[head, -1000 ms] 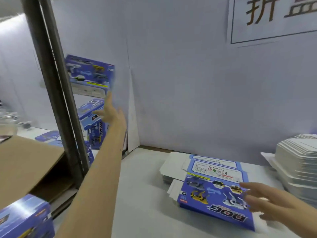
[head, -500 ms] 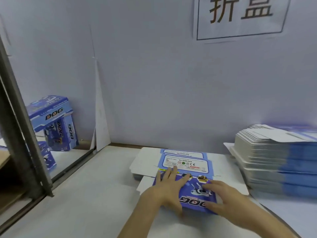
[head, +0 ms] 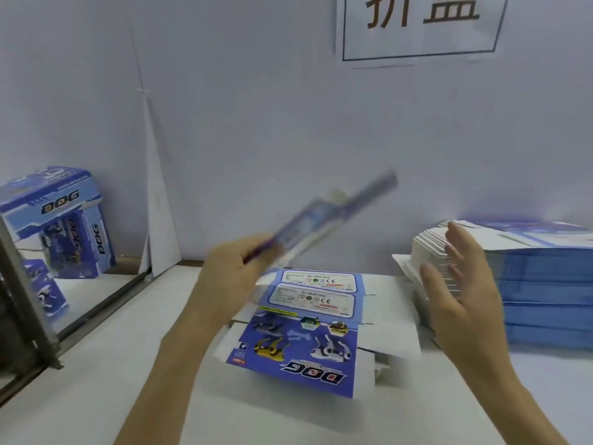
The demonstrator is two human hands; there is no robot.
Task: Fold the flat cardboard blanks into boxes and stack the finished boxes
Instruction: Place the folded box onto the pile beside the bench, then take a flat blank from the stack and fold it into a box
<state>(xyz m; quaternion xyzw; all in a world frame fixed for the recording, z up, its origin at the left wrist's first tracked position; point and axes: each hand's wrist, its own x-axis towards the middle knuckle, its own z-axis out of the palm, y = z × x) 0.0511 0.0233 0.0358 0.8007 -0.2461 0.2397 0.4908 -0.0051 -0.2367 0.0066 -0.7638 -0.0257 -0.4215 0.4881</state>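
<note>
My left hand [head: 236, 271] grips a flat blue cardboard blank [head: 324, 216], lifted edge-on and blurred above the table. My right hand [head: 462, 284] is open with fingers spread, to the right of the lifted blank and in front of a tall stack of flat blanks [head: 529, 284]. Below my hands a small pile of blue "DOG" blanks [head: 301, 338] lies flat on the white table [head: 112, 380]. Finished blue "DOG" boxes [head: 61, 223] stand stacked at the far left behind a metal post.
A grey partition wall [head: 256, 123] with a paper sign [head: 420, 27] closes the back. A metal post [head: 22, 303] and rail edge the table on the left. A white card sheet [head: 158, 203] leans in the corner.
Both hands were pressing on the top blank on the pile; now my left hand has lifted one blank up, and my right hand has come off it and opened.
</note>
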